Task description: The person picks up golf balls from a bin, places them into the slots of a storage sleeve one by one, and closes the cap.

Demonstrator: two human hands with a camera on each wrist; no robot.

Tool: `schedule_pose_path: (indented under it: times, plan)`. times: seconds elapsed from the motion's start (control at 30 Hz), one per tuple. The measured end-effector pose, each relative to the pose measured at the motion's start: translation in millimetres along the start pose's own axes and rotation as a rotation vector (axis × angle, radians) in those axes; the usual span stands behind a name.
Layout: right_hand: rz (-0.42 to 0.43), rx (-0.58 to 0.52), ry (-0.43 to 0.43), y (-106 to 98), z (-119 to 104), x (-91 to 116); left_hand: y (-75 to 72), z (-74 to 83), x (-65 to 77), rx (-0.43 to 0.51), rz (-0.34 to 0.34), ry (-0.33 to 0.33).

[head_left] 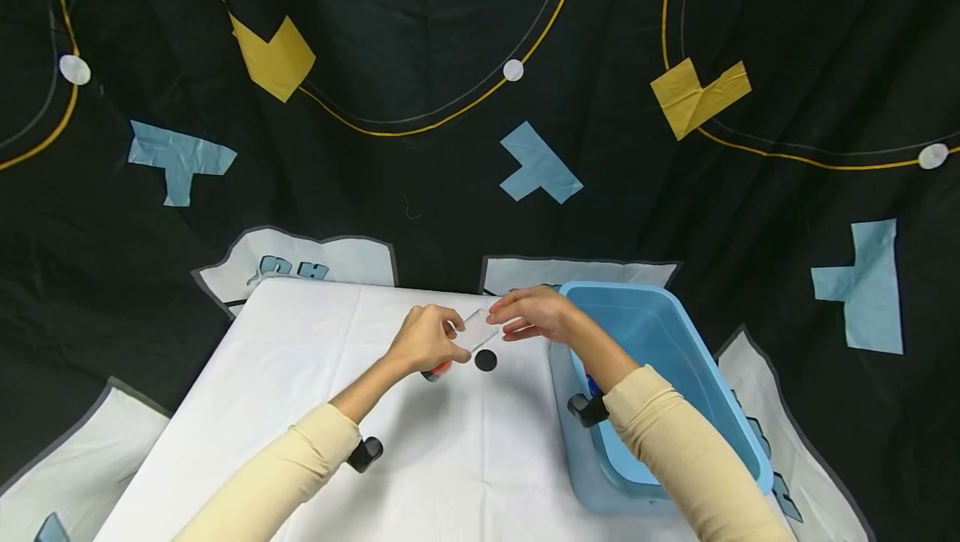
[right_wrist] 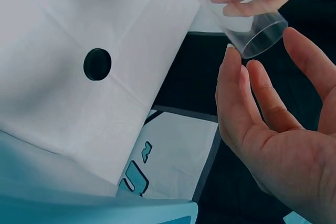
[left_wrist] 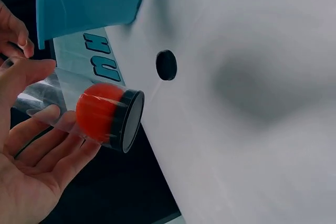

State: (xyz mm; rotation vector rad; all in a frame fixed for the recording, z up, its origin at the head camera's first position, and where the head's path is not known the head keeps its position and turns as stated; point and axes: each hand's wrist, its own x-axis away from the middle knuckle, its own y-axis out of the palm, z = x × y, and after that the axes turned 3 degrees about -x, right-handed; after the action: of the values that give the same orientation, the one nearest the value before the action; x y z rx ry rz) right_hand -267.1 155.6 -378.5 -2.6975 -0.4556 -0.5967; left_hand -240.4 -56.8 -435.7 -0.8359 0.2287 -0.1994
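Note:
My left hand (head_left: pixel 429 340) grips a clear plastic tube (head_left: pixel 480 330) above the white table, thumb on one side and fingers on the other. Inside it, an orange ball (left_wrist: pixel 96 109) sits against the black cap (left_wrist: pixel 132 121) that closes one end. The tube's other end is uncapped and points toward my right hand (head_left: pixel 536 313). That hand holds nothing; its fingers are spread and gently bent, with fingertips right at the clear rim (right_wrist: pixel 266 36). A loose black cap (head_left: pixel 486 359) lies on the table below the tube.
To the right on the white table (head_left: pixel 330 375) stands a blue bin (head_left: pixel 667 321), under my right forearm. A dark blue thing (head_left: pixel 592 383) shows partly inside it. Behind the table hangs a black cloth (head_left: pixel 420 208) with taped shapes.

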Motion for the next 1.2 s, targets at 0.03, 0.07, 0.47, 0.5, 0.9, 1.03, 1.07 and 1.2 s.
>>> schedule_pose_path:
  times: [0.03,0.07,0.47,0.5,0.9,1.03,1.07,1.2]
  plan:
    - [-0.003,0.000,0.003,-0.9,-0.5,0.3,-0.5,-0.6,0.4,0.002,0.000,-0.004]
    - [-0.008,0.006,0.001,-1.9,-1.1,1.1,-0.9,-1.2,0.8,0.003,0.000,-0.010]
    - [-0.013,0.021,0.004,-49.1,-8.1,10.0,-6.7,-8.2,1.6,0.011,0.036,-0.029]
    - [-0.015,0.026,0.008,-54.8,-7.1,10.8,-7.0,-8.9,1.6,0.014,0.037,-0.028]
    - [0.103,0.018,0.021,-114.1,29.5,23.6,-8.8,-12.1,1.1,0.009,0.027,-0.031]
    - [0.181,0.007,0.081,-122.7,50.3,22.9,-8.0,-12.6,0.8,0.008,0.024,-0.035]
    - [0.197,0.003,0.102,-123.9,56.4,22.5,-7.7,-12.7,0.8,0.008,0.023,-0.034]
    - [0.232,0.011,0.175,-127.8,84.8,18.1,-7.1,-12.6,0.8,0.004,0.020,-0.030]
